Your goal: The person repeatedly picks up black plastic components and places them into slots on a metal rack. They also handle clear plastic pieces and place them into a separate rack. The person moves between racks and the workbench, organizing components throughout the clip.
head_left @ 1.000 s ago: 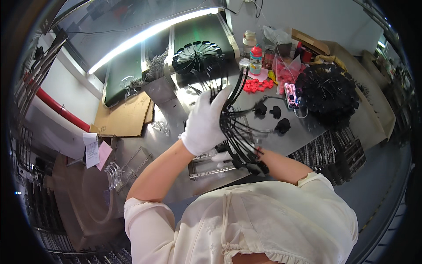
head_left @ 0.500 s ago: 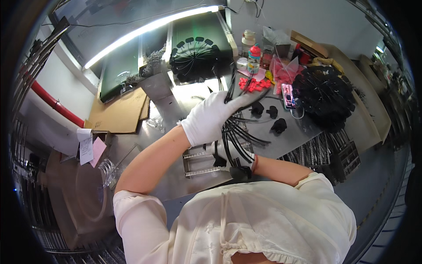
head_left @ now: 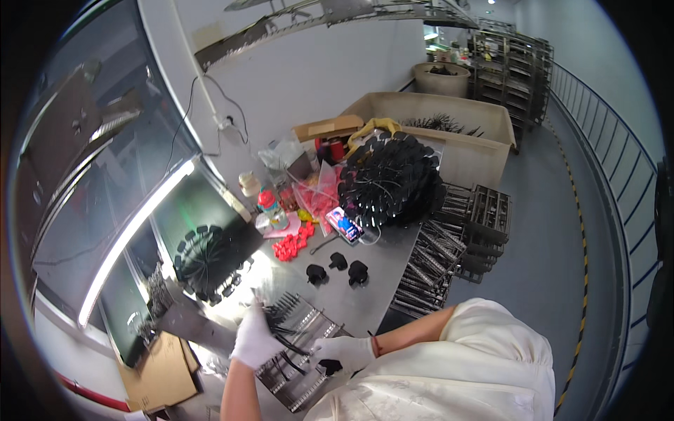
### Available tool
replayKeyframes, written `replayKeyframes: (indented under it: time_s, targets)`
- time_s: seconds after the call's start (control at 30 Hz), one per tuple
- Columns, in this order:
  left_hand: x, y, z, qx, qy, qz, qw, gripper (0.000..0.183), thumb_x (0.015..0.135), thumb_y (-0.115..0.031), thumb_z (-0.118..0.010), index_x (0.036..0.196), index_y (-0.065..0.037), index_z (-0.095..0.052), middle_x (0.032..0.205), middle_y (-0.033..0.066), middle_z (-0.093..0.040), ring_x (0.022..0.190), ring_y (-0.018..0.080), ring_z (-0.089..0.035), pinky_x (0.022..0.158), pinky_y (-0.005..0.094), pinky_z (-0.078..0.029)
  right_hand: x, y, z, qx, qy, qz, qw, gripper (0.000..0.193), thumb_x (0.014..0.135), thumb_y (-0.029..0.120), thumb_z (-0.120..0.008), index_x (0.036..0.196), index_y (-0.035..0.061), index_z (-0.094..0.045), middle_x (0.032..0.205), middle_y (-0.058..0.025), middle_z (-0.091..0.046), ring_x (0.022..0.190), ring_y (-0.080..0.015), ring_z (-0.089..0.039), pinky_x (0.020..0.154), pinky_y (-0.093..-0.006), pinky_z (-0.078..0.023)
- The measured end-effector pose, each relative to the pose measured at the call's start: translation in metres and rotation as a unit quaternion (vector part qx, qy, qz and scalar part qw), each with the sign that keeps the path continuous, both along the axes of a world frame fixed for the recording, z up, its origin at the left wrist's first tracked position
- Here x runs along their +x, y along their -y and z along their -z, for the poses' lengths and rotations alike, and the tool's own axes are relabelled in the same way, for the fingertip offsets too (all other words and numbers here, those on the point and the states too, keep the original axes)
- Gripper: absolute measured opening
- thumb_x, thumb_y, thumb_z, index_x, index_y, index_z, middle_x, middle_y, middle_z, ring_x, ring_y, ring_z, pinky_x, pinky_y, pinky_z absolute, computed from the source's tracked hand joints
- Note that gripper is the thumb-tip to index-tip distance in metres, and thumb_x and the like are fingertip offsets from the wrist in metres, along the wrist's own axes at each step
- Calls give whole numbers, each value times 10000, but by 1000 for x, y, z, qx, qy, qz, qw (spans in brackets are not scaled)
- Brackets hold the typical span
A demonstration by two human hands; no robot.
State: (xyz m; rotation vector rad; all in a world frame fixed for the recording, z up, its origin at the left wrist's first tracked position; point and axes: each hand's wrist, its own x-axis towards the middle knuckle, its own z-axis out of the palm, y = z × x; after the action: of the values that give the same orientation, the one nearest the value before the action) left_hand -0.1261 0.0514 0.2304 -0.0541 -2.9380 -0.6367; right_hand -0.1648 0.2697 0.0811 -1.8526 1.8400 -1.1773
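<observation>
Both my hands wear white gloves. My left hand [head_left: 254, 338] is closed around a bunch of black cables [head_left: 282, 316] over the left part of a metal rack [head_left: 317, 328]. Thin cable ends fan out above its fingers, and thicker black strands run below toward my right hand. My right hand [head_left: 348, 352] lies at the rack's near right side, its fingers bent around a black cable, with a black plug-like piece [head_left: 330, 365] under the palm. The fingertips are small and partly hidden. Three loose black moulded pieces, one a plug-like part [head_left: 357, 273], lie farther off on the metal table [head_left: 375, 302].
A large pile of black discs [head_left: 393, 179] stands at the back, beside a lit phone [head_left: 345, 224]. Red parts [head_left: 293, 242] and bottles [head_left: 269, 203] stand left of it. Metal racks [head_left: 432, 263] are stacked right of the table, before a beige bin [head_left: 470, 151]. A bright lamp [head_left: 133, 242] hangs left.
The view has swung to the right, bringing in the aisle and bin. My left hand has lowered with the cables from above the table to the rack, closer to my right hand.
</observation>
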Motion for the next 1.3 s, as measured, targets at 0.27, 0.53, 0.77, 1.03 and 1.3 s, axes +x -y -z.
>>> replayKeyframes:
  time_s: [0.27, 0.53, 0.77, 1.03, 1.3]
  targets:
    - [-118, 51, -29, 331, -345, -107, 872, 491, 1019, -267, -471, 1373, 65, -541, 1322, 188, -645, 1229, 292, -624, 997, 465, -544, -25, -42, 9, 58, 798, 89, 594, 328, 942, 45, -720, 1254, 40, -619, 1113, -72, -680, 971, -201, -712, 858, -374, -634]
    - [-144, -100, -46, 418, -69, 68, 903, 566, 1095, -407, -445, 1025, 92, -703, 952, 202, -724, 894, 255, -679, 863, 368, -514, -37, -24, 18, -11, 748, 136, 649, 180, 997, 260, -670, 1057, 91, -682, 833, 20, -599, 677, -94, -593, 626, -288, -530]
    - [46, -20, 138, 772, 443, 22, 455, 359, 1028, -232, -518, 1001, 72, -708, 1026, 215, -734, 920, 273, -715, 839, 386, -566, -27, -13, -21, -81, 38, 162, 983, 259, 868, 292, -685, 994, 65, -694, 1097, -144, -653, 1067, -335, -598, 904, -449, -516]
    - [165, -46, 223, 740, 251, -137, 609, 355, 1001, -260, -624, 1269, -27, -626, 1161, 109, -694, 933, 242, -679, 800, 339, -563, 30, 79, 27, -110, 113, -142, 977, 276, 807, 252, -755, 1016, 80, -705, 1007, -123, -688, 963, -302, -675, 860, -394, -552]
    - [179, -58, 215, 815, 187, -204, 509, 242, 954, -266, -694, 1054, -52, -642, 795, 112, -685, 602, 176, -647, 542, 293, -529, 19, 97, 28, 138, 187, -226, 946, 635, 881, 180, -755, 1445, 7, -521, 1243, -183, -678, 1100, -235, -687, 928, -333, -563]
